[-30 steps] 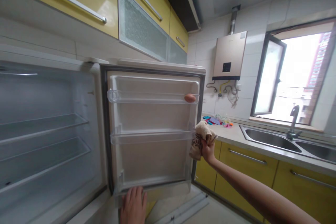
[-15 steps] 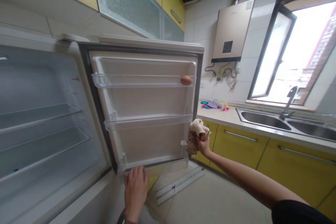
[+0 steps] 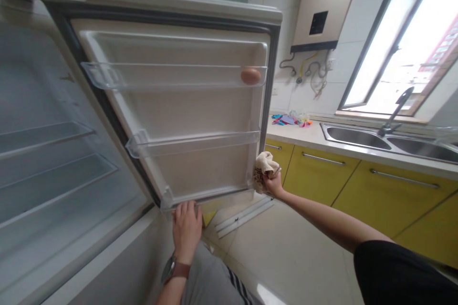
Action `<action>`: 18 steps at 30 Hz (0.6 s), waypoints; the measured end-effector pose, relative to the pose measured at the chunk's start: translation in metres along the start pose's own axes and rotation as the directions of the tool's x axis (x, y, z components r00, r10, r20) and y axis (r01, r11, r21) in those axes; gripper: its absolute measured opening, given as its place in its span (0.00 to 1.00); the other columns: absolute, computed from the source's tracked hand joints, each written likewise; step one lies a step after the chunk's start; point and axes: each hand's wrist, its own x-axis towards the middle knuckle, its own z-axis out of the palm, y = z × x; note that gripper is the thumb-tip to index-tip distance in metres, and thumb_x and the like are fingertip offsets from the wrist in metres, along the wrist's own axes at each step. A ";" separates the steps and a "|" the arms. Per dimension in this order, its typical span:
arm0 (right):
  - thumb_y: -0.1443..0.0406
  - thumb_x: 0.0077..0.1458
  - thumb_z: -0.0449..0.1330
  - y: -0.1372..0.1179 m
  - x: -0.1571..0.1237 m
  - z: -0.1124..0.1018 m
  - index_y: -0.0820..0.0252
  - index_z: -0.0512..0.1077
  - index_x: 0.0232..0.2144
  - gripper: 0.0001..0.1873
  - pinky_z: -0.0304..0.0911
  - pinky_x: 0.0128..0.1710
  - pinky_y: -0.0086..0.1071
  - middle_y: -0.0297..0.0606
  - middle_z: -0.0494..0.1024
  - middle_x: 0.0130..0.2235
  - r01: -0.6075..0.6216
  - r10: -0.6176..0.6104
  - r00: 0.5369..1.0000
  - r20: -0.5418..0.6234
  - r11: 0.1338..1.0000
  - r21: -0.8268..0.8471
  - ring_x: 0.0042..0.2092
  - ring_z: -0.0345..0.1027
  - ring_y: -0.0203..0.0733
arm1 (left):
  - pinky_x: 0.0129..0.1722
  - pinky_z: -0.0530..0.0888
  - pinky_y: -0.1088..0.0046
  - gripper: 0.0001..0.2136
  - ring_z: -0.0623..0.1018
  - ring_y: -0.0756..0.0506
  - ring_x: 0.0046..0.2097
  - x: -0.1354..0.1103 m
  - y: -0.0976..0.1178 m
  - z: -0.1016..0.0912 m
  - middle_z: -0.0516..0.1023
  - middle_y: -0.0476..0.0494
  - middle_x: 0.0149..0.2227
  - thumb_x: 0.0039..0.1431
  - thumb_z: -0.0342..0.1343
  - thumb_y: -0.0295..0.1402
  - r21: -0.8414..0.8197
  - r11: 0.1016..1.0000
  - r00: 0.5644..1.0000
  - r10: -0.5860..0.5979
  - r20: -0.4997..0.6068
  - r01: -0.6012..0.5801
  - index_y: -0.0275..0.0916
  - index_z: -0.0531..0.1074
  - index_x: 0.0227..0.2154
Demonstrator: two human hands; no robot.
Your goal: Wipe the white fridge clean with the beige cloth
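A fridge door stands open in the head view, its inner side facing me. Along its bottom runs a clear door bin; my left hand has its fingers hooked over the front rim near the hinge side. A crumpled beige cloth with dark print is bunched in my right hand, touching the lower outer edge of the door. The palm side of both hands is hidden. In the top door bin a brown egg lies at the far right end.
Glass shelves span the fridge interior at left. Yellow cabinets carry a counter with colourful items and a double sink. White strips lie on the floor beyond the door. A water heater hangs beside the window.
My view has tilted down and come closer, so the door looks larger and my lap shows. Both hands keep their places: left on the bottom bin, right with the cloth at the door edge.
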 end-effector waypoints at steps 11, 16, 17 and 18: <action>0.53 0.46 0.68 0.025 -0.027 0.002 0.62 0.77 0.47 0.27 0.73 0.57 0.48 0.54 0.82 0.50 -0.008 0.008 1.000 0.003 0.997 -0.076 0.55 0.77 0.59 | 0.56 0.68 0.55 0.11 0.72 0.34 0.52 0.001 0.003 -0.004 0.76 0.37 0.43 0.72 0.46 0.37 -0.028 0.999 1.000 -0.019 0.024 0.019 0.38 0.72 0.41; 0.51 0.46 0.67 0.029 -0.046 0.001 0.62 0.78 0.47 0.29 0.71 0.59 0.49 0.54 0.82 0.52 -0.059 0.059 0.998 -0.002 0.994 -0.091 0.57 0.76 0.59 | 0.57 0.68 0.54 0.10 0.71 0.34 0.53 0.001 0.006 -0.007 0.77 0.37 0.44 0.71 0.48 0.35 -0.034 0.998 0.998 -0.046 0.047 0.047 0.38 0.72 0.43; 0.51 0.46 0.67 0.030 -0.050 0.002 0.62 0.78 0.47 0.29 0.71 0.59 0.49 0.53 0.82 0.52 -0.080 0.079 0.997 -0.011 0.992 -0.094 0.56 0.76 0.59 | 0.57 0.68 0.55 0.10 0.71 0.34 0.53 0.001 0.006 -0.007 0.77 0.37 0.44 0.71 0.48 0.35 -0.036 0.998 0.997 -0.050 0.051 0.051 0.38 0.72 0.43; 0.51 0.45 0.67 0.031 -0.055 0.002 0.62 0.78 0.47 0.29 0.71 0.59 0.48 0.53 0.82 0.51 -0.106 0.104 0.994 -0.025 0.990 -0.097 0.56 0.76 0.59 | 0.57 0.68 0.54 0.10 0.71 0.35 0.53 0.001 0.006 -0.008 0.77 0.37 0.45 0.71 0.48 0.35 -0.037 0.998 0.997 -0.052 0.053 0.054 0.38 0.73 0.42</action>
